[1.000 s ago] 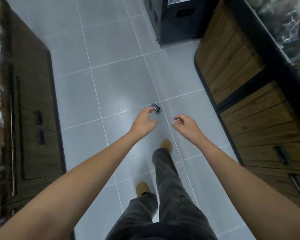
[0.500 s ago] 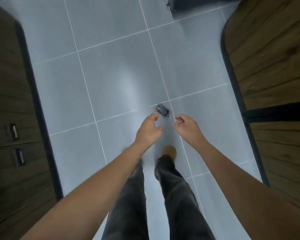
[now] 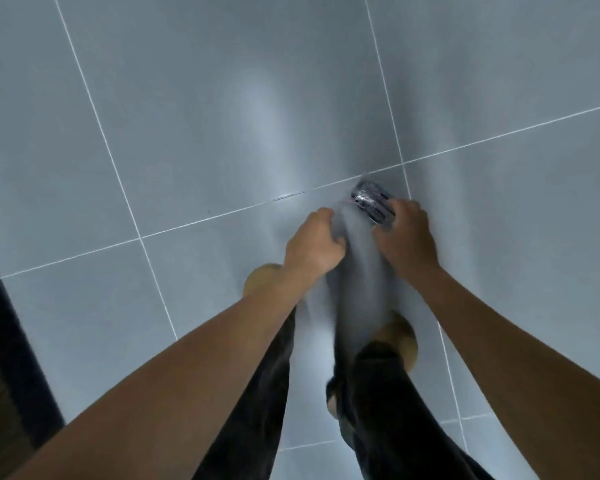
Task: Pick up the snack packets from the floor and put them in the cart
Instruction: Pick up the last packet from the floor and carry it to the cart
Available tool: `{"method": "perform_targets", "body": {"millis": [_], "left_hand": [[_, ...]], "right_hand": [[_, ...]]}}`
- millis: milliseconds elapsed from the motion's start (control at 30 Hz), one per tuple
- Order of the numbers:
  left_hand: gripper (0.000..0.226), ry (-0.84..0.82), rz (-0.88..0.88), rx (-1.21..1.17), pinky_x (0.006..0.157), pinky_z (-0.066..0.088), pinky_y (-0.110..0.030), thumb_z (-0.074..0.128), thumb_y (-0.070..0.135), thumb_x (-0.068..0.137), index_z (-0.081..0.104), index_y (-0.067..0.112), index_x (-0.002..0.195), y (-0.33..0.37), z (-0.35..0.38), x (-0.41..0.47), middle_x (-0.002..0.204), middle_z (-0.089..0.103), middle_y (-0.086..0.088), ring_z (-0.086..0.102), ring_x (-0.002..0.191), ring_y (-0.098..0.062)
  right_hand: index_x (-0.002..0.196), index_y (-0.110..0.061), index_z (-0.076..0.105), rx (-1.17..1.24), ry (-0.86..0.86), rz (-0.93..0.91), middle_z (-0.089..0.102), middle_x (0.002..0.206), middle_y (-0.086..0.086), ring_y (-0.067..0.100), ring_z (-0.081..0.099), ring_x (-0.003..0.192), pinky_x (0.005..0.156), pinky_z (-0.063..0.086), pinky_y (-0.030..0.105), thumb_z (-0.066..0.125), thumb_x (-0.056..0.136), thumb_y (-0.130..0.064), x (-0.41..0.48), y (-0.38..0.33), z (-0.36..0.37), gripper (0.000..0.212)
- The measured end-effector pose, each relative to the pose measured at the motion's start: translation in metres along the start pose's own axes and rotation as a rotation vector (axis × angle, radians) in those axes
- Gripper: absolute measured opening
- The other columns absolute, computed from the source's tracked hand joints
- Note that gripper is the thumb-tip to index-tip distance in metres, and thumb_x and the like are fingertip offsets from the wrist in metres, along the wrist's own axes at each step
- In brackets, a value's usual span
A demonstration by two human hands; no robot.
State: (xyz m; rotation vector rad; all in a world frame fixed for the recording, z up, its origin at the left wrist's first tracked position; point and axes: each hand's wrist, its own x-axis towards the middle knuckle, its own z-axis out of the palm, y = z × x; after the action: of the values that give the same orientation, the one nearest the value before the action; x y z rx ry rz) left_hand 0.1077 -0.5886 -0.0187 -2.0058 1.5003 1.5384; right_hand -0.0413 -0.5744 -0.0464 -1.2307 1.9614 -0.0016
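Snack packet (image 3: 373,202) on grey tiled floor (image 3: 222,98), right hand (image 3: 407,237) touching

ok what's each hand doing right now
Left hand: closed, fingers curled, holding nothing.
Right hand: closed, fingers curled on the snack packet.

Both bare arms reach down, close together. The left grip (image 3: 314,245) is curled in a fist and holds nothing. The right grip (image 3: 407,233) bends its fingers round the end of a snack packet (image 3: 369,200).
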Motion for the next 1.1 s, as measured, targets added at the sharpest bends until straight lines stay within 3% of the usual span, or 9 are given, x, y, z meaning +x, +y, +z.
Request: {"method": "perform_targets", "body": {"millis": [67,200,333,467,767,867,1000,1100], "left_hand": [[0.05,0.0,0.006,0.043,0.099,0.041,-0.037,0.053,0.021,0.089,0.038,0.013,0.136,-0.017,0.005,0.028,0.134,0.048,-0.005,0.049,0.12,-0.025],[0.05,0.003,0.016,0.059,0.099,0.042,-0.04,0.055,0.021,0.089,0.036,0.012,0.135,-0.038,0.01,0.061,0.135,0.046,-0.005,0.047,0.123,-0.025],[0.06,-0.013,0.04,0.114,0.103,0.04,-0.04,0.055,0.021,0.09,0.029,0.015,0.143,-0.043,0.003,0.073,0.141,0.041,-0.003,0.043,0.128,-0.023],[0.06,-0.003,0.066,0.13,0.103,0.039,-0.04,0.055,0.02,0.089,0.029,0.014,0.143,-0.03,-0.006,0.061,0.141,0.041,-0.003,0.044,0.126,-0.023],[0.06,-0.122,0.214,0.295,0.103,0.038,-0.04,0.054,0.019,0.09,0.027,0.015,0.144,0.05,-0.039,-0.081,0.144,0.037,-0.004,0.042,0.129,-0.024],[0.061,-0.194,0.327,0.371,0.106,0.035,-0.038,0.054,0.018,0.091,0.025,0.016,0.145,0.089,-0.056,-0.144,0.148,0.032,-0.003,0.037,0.133,-0.022],[0.065,-0.298,0.458,0.469,0.108,0.035,-0.04,0.054,0.018,0.091,0.022,0.017,0.148,0.142,-0.071,-0.223,0.15,0.029,-0.001,0.035,0.135,-0.02],[0.066,-0.369,0.541,0.565,0.107,0.036,-0.039,0.056,0.019,0.091,0.022,0.016,0.147,0.176,-0.078,-0.276,0.148,0.033,-0.001,0.038,0.133,-0.02]], "right_hand": [[0.133,0.001,0.046,-0.13,0.043,-0.062,0.048,0.13,0.026,0.043,0.043,0.121,0.102,0.03,0.043,0.059,0.074,-0.027,0.033,0.008,0.032,0.066],[0.149,-0.007,0.02,-0.27,0.021,0.019,0.024,0.151,0.023,0.04,0.025,0.137,0.108,0.023,0.049,0.07,0.077,-0.037,0.075,0.012,0.073,0.093],[0.145,-0.01,0.029,-0.359,0.152,0.038,0.04,0.137,0.024,0.04,0.04,0.122,0.096,0.033,0.05,0.059,0.087,-0.048,0.093,0.011,0.086,0.075],[0.138,-0.01,0.035,-0.217,0.047,0.062,0.048,0.128,0.02,0.041,0.047,0.115,0.091,0.041,0.047,0.063,0.083,-0.048,0.077,0.005,0.071,0.073],[0.128,-0.016,0.039,-0.029,-0.057,0.2,0.056,0.123,0.01,0.034,0.052,0.113,0.089,0.043,0.04,0.067,0.079,-0.041,-0.089,-0.008,-0.045,0.062],[0.125,-0.013,0.039,0.093,0.003,0.305,0.059,0.119,0.011,0.033,0.055,0.111,0.089,0.043,0.039,0.066,0.08,-0.043,-0.16,-0.015,-0.1,0.06],[0.114,-0.014,0.035,0.353,0.105,0.479,0.06,0.106,0.008,0.03,0.06,0.101,0.076,0.041,0.033,0.065,0.08,-0.051,-0.259,-0.023,-0.167,0.058],[0.103,-0.024,0.031,0.558,0.172,0.586,0.06,0.104,0.002,0.028,0.061,0.097,0.081,0.047,0.036,0.068,0.074,-0.053,-0.334,-0.023,-0.2,0.055]]}}
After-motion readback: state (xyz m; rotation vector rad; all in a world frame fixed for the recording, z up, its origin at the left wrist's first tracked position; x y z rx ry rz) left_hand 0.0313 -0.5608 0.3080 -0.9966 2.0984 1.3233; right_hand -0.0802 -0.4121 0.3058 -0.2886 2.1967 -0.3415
